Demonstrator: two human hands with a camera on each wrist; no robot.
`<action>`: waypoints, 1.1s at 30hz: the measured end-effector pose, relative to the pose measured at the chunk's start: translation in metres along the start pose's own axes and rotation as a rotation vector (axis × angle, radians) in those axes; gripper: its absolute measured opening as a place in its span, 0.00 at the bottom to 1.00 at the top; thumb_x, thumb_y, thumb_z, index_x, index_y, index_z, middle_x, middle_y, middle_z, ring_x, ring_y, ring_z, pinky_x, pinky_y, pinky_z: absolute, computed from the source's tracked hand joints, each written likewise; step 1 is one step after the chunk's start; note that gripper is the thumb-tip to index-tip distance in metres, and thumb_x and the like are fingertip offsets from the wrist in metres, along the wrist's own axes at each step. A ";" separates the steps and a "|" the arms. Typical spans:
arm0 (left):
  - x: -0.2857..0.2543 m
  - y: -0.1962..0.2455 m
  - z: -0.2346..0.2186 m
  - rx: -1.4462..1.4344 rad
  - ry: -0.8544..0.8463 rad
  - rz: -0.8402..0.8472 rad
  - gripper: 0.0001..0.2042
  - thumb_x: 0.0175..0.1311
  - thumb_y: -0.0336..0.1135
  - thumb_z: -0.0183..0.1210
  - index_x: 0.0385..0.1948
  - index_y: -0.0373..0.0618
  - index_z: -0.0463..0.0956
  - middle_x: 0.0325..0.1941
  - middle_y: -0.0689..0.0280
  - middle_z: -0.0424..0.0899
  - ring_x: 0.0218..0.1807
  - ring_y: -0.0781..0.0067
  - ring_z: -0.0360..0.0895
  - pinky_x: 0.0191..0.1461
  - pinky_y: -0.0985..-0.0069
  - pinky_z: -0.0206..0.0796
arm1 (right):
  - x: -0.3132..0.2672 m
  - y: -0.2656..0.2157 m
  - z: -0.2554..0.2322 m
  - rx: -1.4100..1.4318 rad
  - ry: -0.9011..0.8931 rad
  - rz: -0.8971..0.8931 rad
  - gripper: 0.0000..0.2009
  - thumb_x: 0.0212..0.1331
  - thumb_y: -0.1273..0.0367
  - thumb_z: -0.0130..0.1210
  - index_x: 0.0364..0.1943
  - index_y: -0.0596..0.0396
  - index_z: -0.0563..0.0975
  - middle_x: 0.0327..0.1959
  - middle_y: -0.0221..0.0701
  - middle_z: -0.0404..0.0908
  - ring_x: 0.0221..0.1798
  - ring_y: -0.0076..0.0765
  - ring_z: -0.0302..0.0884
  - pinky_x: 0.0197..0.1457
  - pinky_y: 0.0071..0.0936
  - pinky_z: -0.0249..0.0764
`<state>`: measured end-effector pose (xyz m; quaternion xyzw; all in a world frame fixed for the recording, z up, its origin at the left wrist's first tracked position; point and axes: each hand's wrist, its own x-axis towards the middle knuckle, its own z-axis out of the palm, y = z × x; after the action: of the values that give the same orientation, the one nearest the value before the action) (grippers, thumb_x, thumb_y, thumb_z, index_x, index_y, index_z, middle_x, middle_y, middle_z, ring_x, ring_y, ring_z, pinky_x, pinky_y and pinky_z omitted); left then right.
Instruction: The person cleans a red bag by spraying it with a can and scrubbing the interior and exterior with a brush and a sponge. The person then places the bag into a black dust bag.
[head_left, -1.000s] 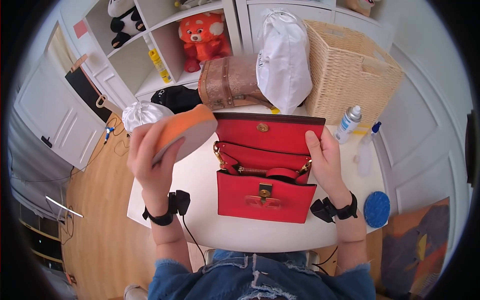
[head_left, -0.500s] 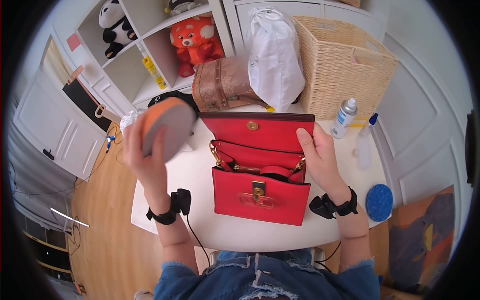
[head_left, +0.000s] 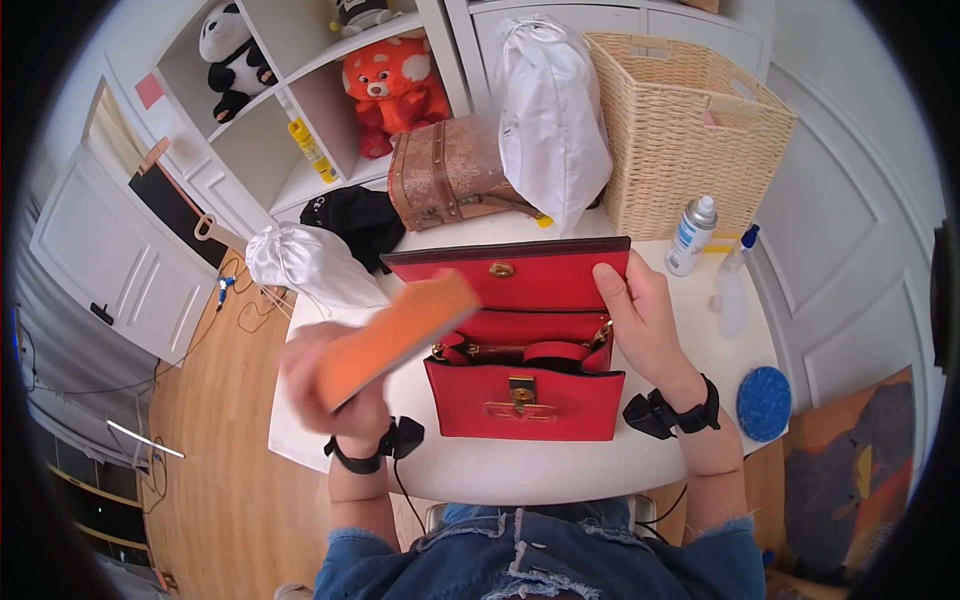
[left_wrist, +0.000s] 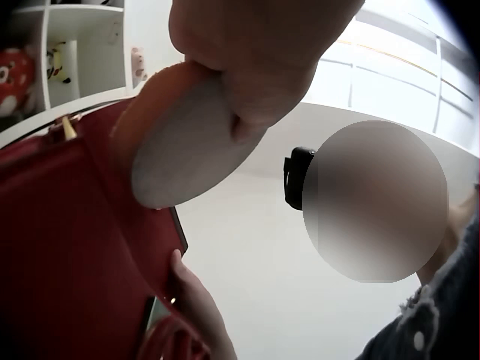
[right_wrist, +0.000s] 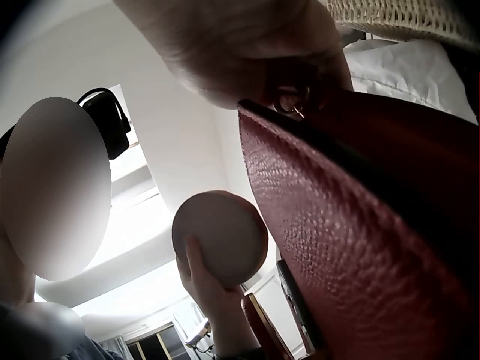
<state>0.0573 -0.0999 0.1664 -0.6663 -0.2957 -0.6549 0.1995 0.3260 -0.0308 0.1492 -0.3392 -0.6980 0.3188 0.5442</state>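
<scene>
A red handbag [head_left: 520, 405] stands on the white table in front of me, its flap raised and a zipped pocket showing inside. My right hand [head_left: 645, 320] pinches the flap's right edge, thumb on the red lining. My left hand [head_left: 335, 385], blurred, grips a round sponge pad [head_left: 400, 335] with an orange body and a grey face. The pad overlaps the left part of the bag in the head view. In the left wrist view the grey face of the pad [left_wrist: 195, 146] shows below the curled fingers, with the red bag [left_wrist: 67, 247] beside it.
A white drawstring bag [head_left: 310, 265] and a black cloth bag [head_left: 360, 220] lie back left. Behind stand a brown patterned case [head_left: 450, 165], a tall white bag [head_left: 555, 120] and a woven basket [head_left: 690, 140]. On the right are a spray can [head_left: 690, 238], a clear bottle [head_left: 733, 295] and a blue round pad [head_left: 763, 403].
My left hand first swung left with the sponge pad, then came down and right toward the bag, turning the orange side up. My right hand kept its hold as the flap tipped slightly.
</scene>
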 end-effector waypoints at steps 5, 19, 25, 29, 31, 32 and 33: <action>0.009 -0.034 0.015 0.174 0.009 -0.404 0.21 0.56 0.28 0.64 0.51 0.37 0.70 0.46 0.58 0.78 0.46 0.65 0.76 0.52 0.72 0.67 | 0.000 -0.001 0.000 0.016 -0.006 -0.016 0.16 0.71 0.64 0.45 0.53 0.63 0.70 0.15 0.28 0.70 0.17 0.18 0.63 0.23 0.20 0.61; 0.003 -0.064 0.024 -1.004 -0.303 -0.903 0.25 0.54 0.49 0.67 0.46 0.40 0.73 0.71 0.50 0.58 0.66 0.58 0.67 0.64 0.65 0.64 | -0.001 -0.002 -0.001 0.001 -0.015 0.032 0.17 0.70 0.64 0.46 0.54 0.63 0.70 0.15 0.28 0.70 0.17 0.18 0.63 0.23 0.21 0.61; -0.018 -0.088 0.011 -1.127 -0.465 -0.990 0.28 0.53 0.48 0.68 0.50 0.40 0.71 0.54 0.60 0.77 0.49 0.73 0.79 0.53 0.74 0.70 | 0.000 0.000 -0.001 0.019 -0.001 0.031 0.16 0.70 0.64 0.46 0.52 0.64 0.71 0.17 0.29 0.72 0.19 0.19 0.65 0.25 0.21 0.64; 0.000 -0.056 0.027 -0.916 -0.322 -1.049 0.21 0.59 0.35 0.64 0.51 0.38 0.72 0.45 0.65 0.81 0.47 0.77 0.78 0.51 0.77 0.70 | 0.000 -0.008 -0.003 -0.020 0.005 0.057 0.11 0.66 0.68 0.52 0.45 0.62 0.73 0.22 0.32 0.77 0.21 0.22 0.71 0.27 0.22 0.69; 0.002 -0.048 0.033 -0.902 -0.284 -1.064 0.20 0.59 0.34 0.64 0.51 0.37 0.73 0.45 0.65 0.81 0.47 0.77 0.78 0.51 0.78 0.71 | -0.001 -0.018 -0.007 -0.259 0.187 -0.145 0.10 0.63 0.69 0.55 0.43 0.61 0.73 0.24 0.33 0.78 0.21 0.24 0.73 0.27 0.22 0.70; 0.002 -0.046 0.034 -0.886 -0.257 -1.081 0.19 0.60 0.33 0.63 0.51 0.37 0.73 0.45 0.64 0.81 0.46 0.77 0.78 0.51 0.78 0.71 | -0.002 -0.025 -0.010 -0.489 0.379 -0.347 0.10 0.59 0.71 0.59 0.41 0.60 0.74 0.27 0.34 0.80 0.22 0.26 0.75 0.27 0.22 0.72; 0.003 -0.043 0.035 -0.886 -0.245 -1.079 0.19 0.60 0.33 0.63 0.51 0.37 0.73 0.45 0.64 0.81 0.46 0.77 0.78 0.51 0.78 0.71 | -0.008 -0.034 -0.015 -0.489 0.370 -0.355 0.10 0.59 0.71 0.59 0.41 0.60 0.74 0.27 0.34 0.80 0.22 0.26 0.75 0.27 0.22 0.72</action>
<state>0.0555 -0.0448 0.1619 -0.5142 -0.3104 -0.6415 -0.4772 0.3374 -0.0550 0.1754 -0.3846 -0.6913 -0.0243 0.6112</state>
